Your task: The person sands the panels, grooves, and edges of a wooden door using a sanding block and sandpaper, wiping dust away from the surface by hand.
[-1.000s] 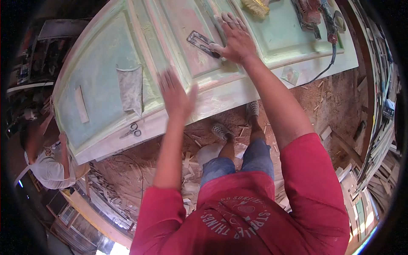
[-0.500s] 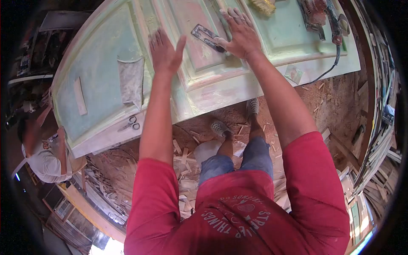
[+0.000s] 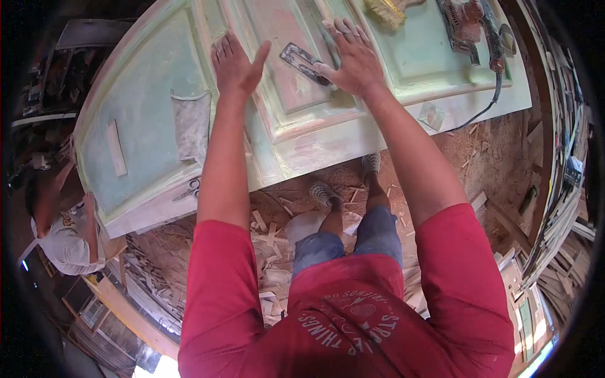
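My left hand [image 3: 237, 68] lies flat on the raised moulding of a pale green and pink panelled board [image 3: 296, 135], thumb spread from the fingers and nothing held. To its right, my right hand [image 3: 356, 63] also rests with fingers stretched over another moulding. A dark, paint-smeared flat tool, possibly a sanding block [image 3: 305, 62], lies between the hands on the pink inset. My right thumb reaches its near end; whether it touches cannot be made out. Left of my left forearm are a grey cloth-like piece [image 3: 190, 126] and a pale wooden strip [image 3: 116, 148].
Scissors [image 3: 191, 189] lie at the board's near edge, partly behind my forearm. A bristle brush [image 3: 386, 14] and a corded power sander [image 3: 467, 28] sit at the upper right. Another person [image 3: 69, 239] is at the left end. Wood scraps [image 3: 271, 233] litter the floor.
My left hand has shifted slightly left along the moulding, and my right hand a little left and down. The view has moved slightly, showing more of the brush.
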The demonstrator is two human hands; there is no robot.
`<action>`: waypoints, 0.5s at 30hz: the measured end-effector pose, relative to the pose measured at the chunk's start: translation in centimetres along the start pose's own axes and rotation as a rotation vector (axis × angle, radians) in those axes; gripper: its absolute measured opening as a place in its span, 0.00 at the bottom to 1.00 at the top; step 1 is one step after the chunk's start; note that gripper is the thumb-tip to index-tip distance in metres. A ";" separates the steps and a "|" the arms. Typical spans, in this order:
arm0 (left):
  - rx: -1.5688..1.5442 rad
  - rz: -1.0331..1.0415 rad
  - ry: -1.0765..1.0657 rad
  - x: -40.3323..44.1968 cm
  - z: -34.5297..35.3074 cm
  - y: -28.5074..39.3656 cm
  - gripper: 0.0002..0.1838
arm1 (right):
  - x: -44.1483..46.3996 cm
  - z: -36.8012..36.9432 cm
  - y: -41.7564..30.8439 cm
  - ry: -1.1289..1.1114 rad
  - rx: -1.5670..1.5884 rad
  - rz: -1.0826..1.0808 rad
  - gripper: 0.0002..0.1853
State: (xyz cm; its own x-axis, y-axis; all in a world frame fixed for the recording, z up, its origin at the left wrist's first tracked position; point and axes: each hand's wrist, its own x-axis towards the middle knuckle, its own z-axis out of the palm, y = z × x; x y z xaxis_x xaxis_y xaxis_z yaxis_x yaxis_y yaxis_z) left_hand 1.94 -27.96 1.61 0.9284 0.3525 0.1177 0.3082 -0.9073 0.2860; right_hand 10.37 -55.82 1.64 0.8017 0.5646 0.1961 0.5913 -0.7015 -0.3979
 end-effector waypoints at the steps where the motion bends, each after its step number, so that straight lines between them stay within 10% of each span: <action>1: -0.030 -0.008 0.004 0.3 0.0 -0.1 0.65 | -0.4 0.1 -0.2 -0.007 0.001 0.008 0.55; 8: 0.029 0.037 -0.173 -22.3 -3.6 5.8 0.61 | -0.2 0.4 0.1 -0.003 0.003 0.001 0.55; 15: 0.097 0.040 -0.043 -8.0 -0.3 1.2 0.65 | -0.5 0.6 0.1 -0.012 0.008 0.006 0.55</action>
State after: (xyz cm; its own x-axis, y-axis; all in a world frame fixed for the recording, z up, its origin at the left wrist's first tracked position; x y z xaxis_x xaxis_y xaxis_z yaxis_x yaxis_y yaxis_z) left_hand -5.22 -31.81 1.30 0.9478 0.3072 0.0855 0.2875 -0.9391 0.1882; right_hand 9.99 -55.86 0.96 0.8040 0.5656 0.1834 0.5860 -0.7014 -0.4059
